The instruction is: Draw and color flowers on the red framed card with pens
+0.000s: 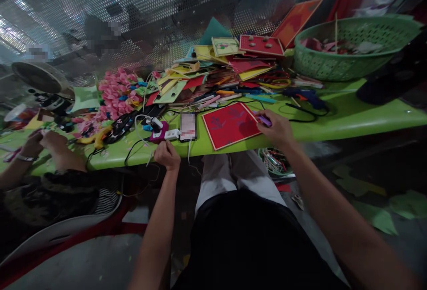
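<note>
My left hand [167, 154] is curled closed at the table's front edge, just below a purple power strip [159, 132] with a white charger [171, 134] plugged in. Whatever its fingers may hold is hidden. In my right hand [278, 129] is a small purple object [265, 120], mostly covered by the fingers, so its kind is unclear. That hand is at the right edge of a red card [230, 125] with a pale border and dark drawn marks, lying flat on the green table [353, 118]. A phone [188, 126] with a cable lies between the power strip and the card.
Behind the card are piled cards and pens [213, 98]. A blue glue gun [308, 98] with a black cord lies right, before a green basket [347, 61]. Pink folded pieces [118, 87] are heaped left. A co-worker's hands [50, 143] work at far left.
</note>
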Demonstrator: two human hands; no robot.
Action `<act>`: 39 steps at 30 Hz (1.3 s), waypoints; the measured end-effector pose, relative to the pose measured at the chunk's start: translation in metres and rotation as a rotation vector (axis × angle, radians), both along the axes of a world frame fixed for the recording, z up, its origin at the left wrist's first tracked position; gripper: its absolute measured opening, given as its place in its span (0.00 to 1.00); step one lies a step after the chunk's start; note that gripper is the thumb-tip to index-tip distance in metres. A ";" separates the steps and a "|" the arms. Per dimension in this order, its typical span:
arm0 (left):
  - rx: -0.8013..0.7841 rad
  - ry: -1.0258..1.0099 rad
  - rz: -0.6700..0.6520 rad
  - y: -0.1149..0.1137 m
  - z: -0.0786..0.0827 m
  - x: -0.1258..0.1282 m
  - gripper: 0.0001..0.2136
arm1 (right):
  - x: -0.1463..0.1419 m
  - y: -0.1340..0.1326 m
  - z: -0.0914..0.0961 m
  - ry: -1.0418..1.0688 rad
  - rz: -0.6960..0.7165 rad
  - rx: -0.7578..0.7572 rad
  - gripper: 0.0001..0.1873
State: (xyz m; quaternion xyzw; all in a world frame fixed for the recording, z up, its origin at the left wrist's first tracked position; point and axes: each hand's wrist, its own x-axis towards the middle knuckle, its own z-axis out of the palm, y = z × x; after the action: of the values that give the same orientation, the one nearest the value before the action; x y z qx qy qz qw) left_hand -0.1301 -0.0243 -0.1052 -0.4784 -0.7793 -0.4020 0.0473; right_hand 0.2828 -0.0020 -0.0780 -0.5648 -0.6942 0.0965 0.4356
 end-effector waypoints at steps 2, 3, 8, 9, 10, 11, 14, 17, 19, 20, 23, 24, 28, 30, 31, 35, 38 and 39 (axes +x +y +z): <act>-0.002 -0.029 -0.003 -0.001 0.001 0.001 0.20 | 0.000 0.000 -0.001 -0.002 0.001 0.007 0.17; -0.002 -0.047 -0.006 -0.001 0.001 0.002 0.20 | 0.001 0.001 -0.002 -0.005 0.002 0.010 0.17; 0.012 -0.187 -0.039 -0.002 0.010 0.005 0.21 | 0.003 0.001 -0.006 -0.027 0.004 0.034 0.18; 0.018 -0.226 -0.048 -0.003 0.013 0.006 0.21 | 0.004 0.002 -0.007 -0.033 0.007 0.039 0.19; 0.025 -0.268 -0.059 -0.006 0.016 0.008 0.21 | 0.004 0.002 -0.008 -0.038 0.011 0.043 0.19; 0.034 -0.315 -0.071 -0.010 0.018 0.011 0.21 | 0.005 0.002 -0.009 -0.044 0.017 0.047 0.19; 0.063 -0.470 -0.137 -0.035 0.022 0.036 0.21 | 0.006 0.001 -0.012 -0.059 0.030 0.062 0.21; 0.056 -0.657 -0.257 -0.073 0.019 0.077 0.18 | 0.007 0.000 -0.014 -0.074 0.042 0.076 0.21; 0.003 -0.802 -0.370 -0.096 0.015 0.105 0.19 | 0.008 -0.001 -0.014 -0.086 0.055 0.082 0.20; -0.038 -0.877 -0.426 -0.105 0.013 0.117 0.19 | 0.008 -0.002 -0.014 -0.092 0.062 0.085 0.19; -0.171 -1.096 -0.555 -0.117 0.007 0.141 0.18 | 0.009 -0.002 -0.014 -0.100 0.073 0.096 0.20; -0.208 -1.161 -0.579 -0.117 0.006 0.145 0.18 | 0.009 -0.002 -0.014 -0.100 0.075 0.101 0.20; -0.287 -1.356 -0.631 -0.108 0.005 0.148 0.20 | 0.012 -0.008 -0.017 -0.096 0.077 0.121 0.20; -0.298 -1.416 -0.643 -0.103 0.008 0.148 0.20 | 0.014 -0.017 -0.021 -0.087 0.070 0.131 0.18; -0.301 -1.440 -0.648 -0.101 0.010 0.148 0.20 | 0.015 -0.022 -0.022 -0.081 0.064 0.136 0.18; -0.318 -1.515 -0.669 -0.099 0.021 0.150 0.24 | 0.018 -0.041 -0.027 -0.049 0.041 0.149 0.16; -0.350 -1.547 -0.698 -0.100 0.027 0.151 0.30 | 0.017 -0.047 -0.028 -0.021 0.038 0.156 0.15; -0.363 -1.552 -0.709 -0.101 0.028 0.152 0.30 | 0.016 -0.048 -0.028 -0.013 0.039 0.159 0.15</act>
State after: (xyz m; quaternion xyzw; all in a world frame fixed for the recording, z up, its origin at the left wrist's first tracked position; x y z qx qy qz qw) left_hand 0.0216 -0.1255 -0.0772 -0.2839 -0.4487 -0.4749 -0.7018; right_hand 0.2990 -0.0499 -0.1058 -0.5154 -0.7133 0.0460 0.4727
